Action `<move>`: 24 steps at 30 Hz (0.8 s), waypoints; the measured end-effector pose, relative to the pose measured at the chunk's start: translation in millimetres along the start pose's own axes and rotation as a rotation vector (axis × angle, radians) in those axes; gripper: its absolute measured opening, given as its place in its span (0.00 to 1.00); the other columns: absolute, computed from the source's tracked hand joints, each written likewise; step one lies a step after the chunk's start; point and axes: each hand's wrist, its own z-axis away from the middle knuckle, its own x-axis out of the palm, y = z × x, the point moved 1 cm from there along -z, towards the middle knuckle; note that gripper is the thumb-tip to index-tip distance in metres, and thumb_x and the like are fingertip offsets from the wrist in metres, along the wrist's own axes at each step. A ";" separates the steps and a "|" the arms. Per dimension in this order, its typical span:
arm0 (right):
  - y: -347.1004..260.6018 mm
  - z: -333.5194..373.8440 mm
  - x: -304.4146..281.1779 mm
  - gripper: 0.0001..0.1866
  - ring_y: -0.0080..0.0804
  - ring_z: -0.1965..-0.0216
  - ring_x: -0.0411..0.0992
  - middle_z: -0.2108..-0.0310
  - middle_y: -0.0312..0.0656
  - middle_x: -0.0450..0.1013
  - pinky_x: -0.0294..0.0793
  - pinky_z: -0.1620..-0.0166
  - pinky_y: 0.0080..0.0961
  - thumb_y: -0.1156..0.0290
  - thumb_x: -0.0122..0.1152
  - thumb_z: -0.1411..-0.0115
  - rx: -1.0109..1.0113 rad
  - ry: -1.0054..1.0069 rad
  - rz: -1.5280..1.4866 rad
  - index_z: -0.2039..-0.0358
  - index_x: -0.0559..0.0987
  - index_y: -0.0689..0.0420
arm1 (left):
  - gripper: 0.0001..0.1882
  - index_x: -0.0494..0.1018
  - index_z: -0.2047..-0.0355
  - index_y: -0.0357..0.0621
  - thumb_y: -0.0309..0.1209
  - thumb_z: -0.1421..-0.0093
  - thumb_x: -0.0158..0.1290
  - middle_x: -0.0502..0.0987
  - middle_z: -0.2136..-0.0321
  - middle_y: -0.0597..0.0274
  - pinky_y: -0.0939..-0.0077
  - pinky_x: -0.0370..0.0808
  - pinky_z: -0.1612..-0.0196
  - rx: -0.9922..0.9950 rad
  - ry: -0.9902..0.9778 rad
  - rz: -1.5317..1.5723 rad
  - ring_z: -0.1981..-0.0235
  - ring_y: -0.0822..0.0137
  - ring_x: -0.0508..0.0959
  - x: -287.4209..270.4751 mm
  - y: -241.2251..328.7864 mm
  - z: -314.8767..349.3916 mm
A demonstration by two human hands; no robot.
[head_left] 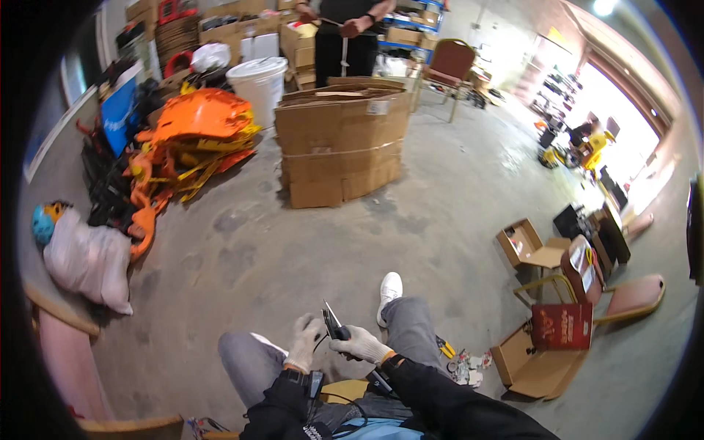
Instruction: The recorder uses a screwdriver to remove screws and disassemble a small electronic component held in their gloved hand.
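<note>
Above my lap, my right hand (364, 345), in a pale knit glove, is closed around a black-handled tool (339, 332) with a slim, bright metal shaft pointing up and to the left. Its exact kind is too small to tell. Just left of it, my left hand (303, 343), gloved the same way, has its fingers bent together beside the shaft. A thin black wire (320, 340) shows between the two hands. What the left fingers grip, if anything, is hidden.
Yellow-handled pliers (445, 347) and small scattered parts (469, 368) lie right of my leg. Further right are an open cardboard box (539, 374) and chairs (583, 271). Ahead, a person (348, 37) stands behind tied cardboard (341, 143). Orange plastic parts (202, 117) are piled left.
</note>
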 end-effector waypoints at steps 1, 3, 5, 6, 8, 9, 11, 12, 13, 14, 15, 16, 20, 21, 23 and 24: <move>5.7 -3.9 -2.4 0.23 0.22 0.77 0.73 0.73 0.35 0.76 0.74 0.74 0.24 0.51 0.71 0.43 0.021 0.027 -0.005 0.61 0.78 0.59 | 0.27 0.69 0.39 0.36 0.42 0.30 0.55 0.78 0.62 0.63 0.70 0.77 0.52 0.032 0.043 -0.026 0.60 0.70 0.79 -1.5 6.9 4.2; 14.8 -12.5 -4.2 0.24 0.23 0.76 0.74 0.72 0.35 0.77 0.75 0.73 0.25 0.50 0.71 0.43 0.020 0.080 0.019 0.61 0.78 0.59 | 0.26 0.68 0.39 0.35 0.41 0.29 0.54 0.79 0.61 0.60 0.70 0.79 0.55 0.069 0.074 -0.065 0.61 0.69 0.81 -11.3 13.8 1.4; 23.4 -20.7 -6.6 0.36 0.40 0.66 0.83 0.66 0.48 0.82 0.81 0.59 0.36 0.43 0.72 0.48 0.064 0.130 0.122 0.52 0.80 0.62 | 0.21 0.69 0.41 0.39 0.39 0.26 0.51 0.80 0.61 0.56 0.67 0.81 0.63 -0.065 -0.129 0.105 0.68 0.63 0.81 -20.8 12.9 -1.0; 28.0 -25.9 -4.4 0.36 0.40 0.66 0.83 0.66 0.48 0.82 0.81 0.59 0.36 0.43 0.72 0.48 0.062 0.127 0.115 0.52 0.80 0.62 | 0.21 0.69 0.41 0.39 0.39 0.26 0.51 0.80 0.61 0.56 0.67 0.81 0.63 -0.066 -0.127 0.098 0.68 0.63 0.81 -19.6 15.8 1.5; 37.2 -31.5 -0.6 0.39 0.49 0.54 0.83 0.59 0.54 0.83 0.80 0.50 0.41 0.41 0.71 0.48 0.003 0.282 0.301 0.48 0.80 0.62 | 0.21 0.67 0.40 0.39 0.40 0.25 0.48 0.81 0.64 0.54 0.68 0.81 0.70 -0.203 -0.192 -0.004 0.74 0.61 0.81 -1.6 25.0 15.7; 31.4 -28.9 2.5 0.39 0.49 0.54 0.83 0.59 0.54 0.83 0.80 0.50 0.41 0.41 0.71 0.48 -0.007 0.262 0.306 0.48 0.80 0.62 | 0.20 0.75 0.48 0.40 0.45 0.25 0.49 0.79 0.67 0.59 0.73 0.80 0.70 -0.212 -0.150 -0.029 0.75 0.69 0.79 8.8 33.7 29.9; 10.1 -15.1 2.1 0.40 0.54 0.45 0.79 0.53 0.58 0.81 0.77 0.43 0.44 0.40 0.70 0.48 0.038 0.196 0.309 0.46 0.79 0.61 | 0.21 0.76 0.49 0.42 0.47 0.25 0.48 0.79 0.66 0.60 0.74 0.79 0.70 -0.168 -0.143 -0.091 0.75 0.70 0.79 7.0 24.5 31.2; 16.8 -16.5 0.7 0.36 0.35 0.67 0.84 0.64 0.47 0.83 0.82 0.61 0.32 0.42 0.72 0.47 -0.014 0.226 0.347 0.50 0.80 0.62 | 0.22 0.77 0.51 0.43 0.49 0.25 0.46 0.79 0.66 0.61 0.75 0.78 0.71 -0.138 -0.183 -0.166 0.75 0.70 0.79 8.7 18.4 25.2; 21.1 -17.0 4.6 0.35 0.34 0.68 0.84 0.65 0.47 0.83 0.82 0.61 0.32 0.43 0.72 0.47 -0.042 0.231 0.373 0.51 0.80 0.61 | 0.24 0.76 0.48 0.44 0.51 0.24 0.44 0.79 0.65 0.63 0.74 0.78 0.69 -0.150 -0.222 -0.199 0.73 0.70 0.79 5.4 9.5 20.5; 23.3 -20.3 6.2 0.34 0.34 0.68 0.83 0.65 0.46 0.83 0.82 0.61 0.32 0.43 0.72 0.47 -0.071 0.236 0.400 0.52 0.80 0.61 | 0.26 0.74 0.45 0.44 0.52 0.23 0.41 0.78 0.64 0.64 0.73 0.79 0.67 -0.161 -0.260 -0.231 0.71 0.71 0.78 1.4 1.2 15.8; 7.1 -11.3 5.4 0.32 0.33 0.69 0.83 0.67 0.45 0.82 0.82 0.62 0.31 0.45 0.71 0.46 -0.001 0.138 0.314 0.54 0.81 0.61 | 0.29 0.77 0.48 0.45 0.57 0.23 0.40 0.78 0.65 0.66 0.75 0.77 0.65 -0.130 -0.228 -0.294 0.69 0.73 0.77 3.0 3.4 19.8; 3.7 -9.1 6.7 0.29 0.29 0.71 0.81 0.70 0.42 0.82 0.80 0.67 0.28 0.45 0.72 0.46 -0.033 0.098 0.243 0.57 0.81 0.59 | 0.30 0.77 0.48 0.45 0.58 0.23 0.39 0.79 0.65 0.66 0.75 0.77 0.63 -0.169 -0.269 -0.171 0.67 0.73 0.77 1.9 -1.0 19.5; -8.7 -0.7 8.4 0.26 0.21 0.76 0.76 0.73 0.35 0.78 0.74 0.74 0.22 0.47 0.72 0.45 -0.060 -0.028 0.166 0.61 0.79 0.57 | 0.29 0.78 0.48 0.45 0.57 0.24 0.42 0.79 0.64 0.65 0.78 0.76 0.66 -0.242 -0.220 0.092 0.67 0.73 0.78 -3.7 -4.7 24.2; -12.4 3.0 9.0 0.25 0.21 0.77 0.75 0.74 0.34 0.78 0.74 0.74 0.22 0.48 0.72 0.44 -0.059 -0.042 0.127 0.60 0.79 0.58 | 0.28 0.78 0.49 0.45 0.57 0.24 0.43 0.80 0.63 0.64 0.80 0.76 0.65 -0.257 -0.196 0.117 0.66 0.73 0.78 -6.7 -9.4 24.5; -21.2 12.5 12.1 0.24 0.19 0.78 0.73 0.74 0.33 0.76 0.70 0.76 0.20 0.52 0.72 0.42 -0.062 -0.076 0.049 0.57 0.79 0.58 | 0.27 0.78 0.50 0.42 0.54 0.25 0.47 0.81 0.63 0.63 0.76 0.78 0.64 -0.215 -0.194 0.234 0.65 0.71 0.80 -9.2 -22.7 22.6; -18.7 12.6 11.9 0.24 0.19 0.78 0.73 0.74 0.33 0.76 0.70 0.76 0.20 0.52 0.72 0.42 -0.060 -0.074 0.047 0.57 0.79 0.58 | 0.25 0.79 0.51 0.40 0.51 0.26 0.50 0.81 0.62 0.62 0.71 0.80 0.62 -0.188 -0.207 0.341 0.65 0.70 0.81 -8.8 -27.3 22.4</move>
